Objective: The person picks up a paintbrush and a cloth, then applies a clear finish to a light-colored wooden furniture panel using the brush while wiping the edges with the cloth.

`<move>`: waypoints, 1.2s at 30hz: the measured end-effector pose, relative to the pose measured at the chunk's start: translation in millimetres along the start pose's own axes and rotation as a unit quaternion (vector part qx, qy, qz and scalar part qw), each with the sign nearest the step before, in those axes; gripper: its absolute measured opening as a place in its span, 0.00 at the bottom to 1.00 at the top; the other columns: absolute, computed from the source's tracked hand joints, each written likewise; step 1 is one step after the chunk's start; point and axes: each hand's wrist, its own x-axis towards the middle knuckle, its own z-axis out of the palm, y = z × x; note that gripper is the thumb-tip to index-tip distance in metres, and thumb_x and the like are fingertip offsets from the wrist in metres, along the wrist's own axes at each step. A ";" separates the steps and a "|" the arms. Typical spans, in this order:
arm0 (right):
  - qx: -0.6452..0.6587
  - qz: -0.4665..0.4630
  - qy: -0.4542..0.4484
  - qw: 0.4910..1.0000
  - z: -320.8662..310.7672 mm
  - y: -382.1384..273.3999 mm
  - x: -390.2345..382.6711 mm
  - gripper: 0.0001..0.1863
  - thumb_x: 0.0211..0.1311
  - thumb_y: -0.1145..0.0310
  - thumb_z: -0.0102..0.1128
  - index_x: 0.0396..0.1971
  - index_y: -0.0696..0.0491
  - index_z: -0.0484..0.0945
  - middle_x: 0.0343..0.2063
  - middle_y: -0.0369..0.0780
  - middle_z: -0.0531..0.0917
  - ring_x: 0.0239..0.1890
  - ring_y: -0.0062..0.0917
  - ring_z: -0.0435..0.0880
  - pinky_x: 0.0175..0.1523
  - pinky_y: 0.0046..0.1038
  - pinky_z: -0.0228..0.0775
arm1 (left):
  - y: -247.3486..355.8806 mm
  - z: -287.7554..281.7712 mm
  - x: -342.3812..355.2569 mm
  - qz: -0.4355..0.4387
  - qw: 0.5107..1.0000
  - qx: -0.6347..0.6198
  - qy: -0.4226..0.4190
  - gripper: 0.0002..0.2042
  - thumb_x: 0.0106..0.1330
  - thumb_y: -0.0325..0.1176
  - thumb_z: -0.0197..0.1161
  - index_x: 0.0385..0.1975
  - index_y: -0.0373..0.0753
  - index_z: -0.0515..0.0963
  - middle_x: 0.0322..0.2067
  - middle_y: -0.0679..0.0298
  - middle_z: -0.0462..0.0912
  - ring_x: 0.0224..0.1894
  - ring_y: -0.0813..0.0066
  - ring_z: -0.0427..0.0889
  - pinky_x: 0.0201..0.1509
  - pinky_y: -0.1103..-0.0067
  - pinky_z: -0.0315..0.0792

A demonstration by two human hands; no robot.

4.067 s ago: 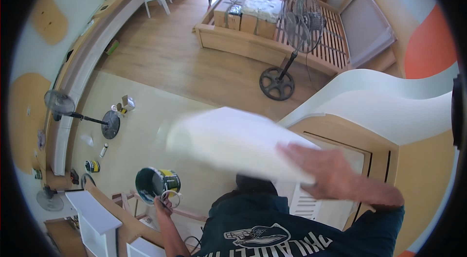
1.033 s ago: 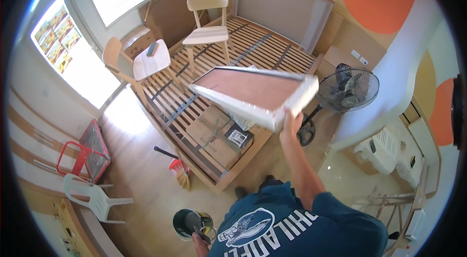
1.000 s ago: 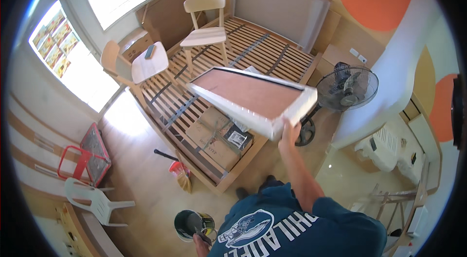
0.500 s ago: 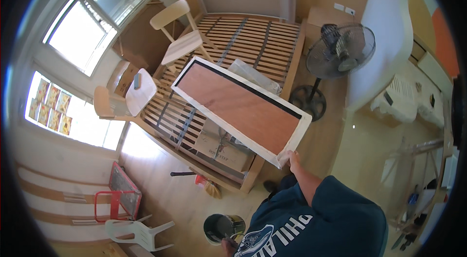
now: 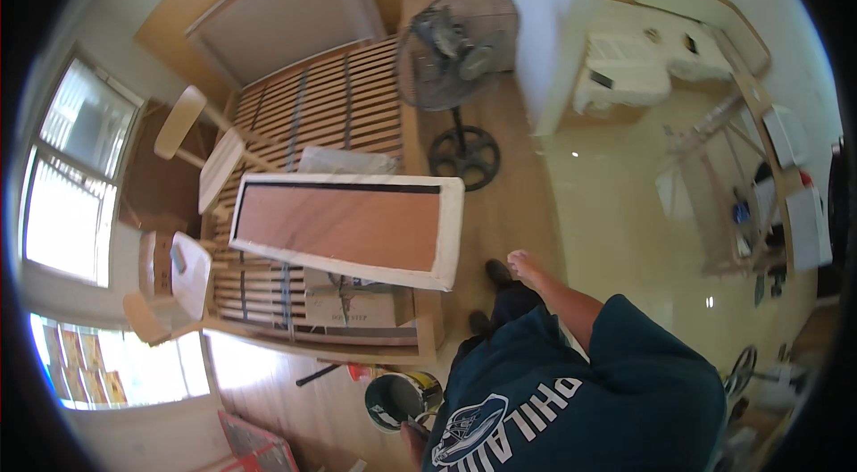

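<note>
My left hand (image 5: 413,441) is closed at the handle of a dark bucket (image 5: 391,405), beside my body at the lower edge. The fingers are partly hidden by the bucket and my shirt. My right hand (image 5: 520,265) is empty, stretched out over the floor with the fingers loosely extended. It is apart from a white-framed panel (image 5: 348,226) with a reddish-brown middle, whose near right corner is the closest part. That panel lies across a wooden slatted bed frame (image 5: 433,329).
A black standing fan (image 5: 460,61) stands right of the bed. Two wooden chairs (image 5: 223,168) (image 5: 189,280) are at its left. Under the slats sits a cardboard box (image 5: 357,307). A red-framed folding item (image 5: 254,441) is at lower left. Plastic-covered furniture (image 5: 625,70) stands at upper right.
My right hand has let go of the panel's corner and moved away from it. The view has turned right, so the bed and panel appear farther left. The bucket stays beside my left hand.
</note>
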 end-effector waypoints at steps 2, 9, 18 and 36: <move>0.091 -0.017 0.077 0.993 -37.1 35.4 -40.9 0.17 0.61 0.54 0.60 0.34 0.54 0.81 0.24 0.38 0.84 0.19 0.22 0.78 0.25 0.30 0.71 | 27.8 -3.3 16.8 0.021 0.998 0.051 0.002 0.19 0.67 0.49 0.47 0.29 0.39 0.76 0.22 0.65 0.72 0.21 0.73 0.68 0.24 0.75 0.62; -0.180 0.100 0.297 0.932 -144.6 196.1 -220.1 0.22 0.56 0.53 0.59 0.22 0.61 0.82 0.24 0.52 0.84 0.29 0.44 0.86 0.40 0.42 0.76 | 74.5 6.5 10.4 0.302 0.903 0.288 -0.100 0.13 0.68 0.43 0.54 0.39 0.38 0.72 0.31 0.66 0.73 0.32 0.78 0.73 0.36 0.79 0.65; -0.104 0.234 0.206 0.944 -123.5 349.9 -311.7 0.19 0.55 0.51 0.59 0.31 0.53 0.85 0.36 0.49 0.86 0.41 0.45 0.85 0.46 0.41 0.76 | 100.3 121.2 -43.8 0.153 0.945 0.184 -0.221 0.09 0.58 0.38 0.55 0.21 0.42 0.74 0.20 0.70 0.71 0.23 0.77 0.70 0.27 0.73 0.63; 0.087 0.292 0.441 0.844 -318.2 357.9 -333.1 0.26 0.59 0.46 0.60 0.23 0.59 0.80 0.20 0.48 0.83 0.23 0.40 0.81 0.34 0.38 0.75 | 64.9 488.0 -171.6 0.092 0.825 0.452 -0.326 0.11 0.60 0.35 0.51 0.15 0.46 0.70 0.13 0.68 0.67 0.12 0.73 0.63 0.16 0.75 0.54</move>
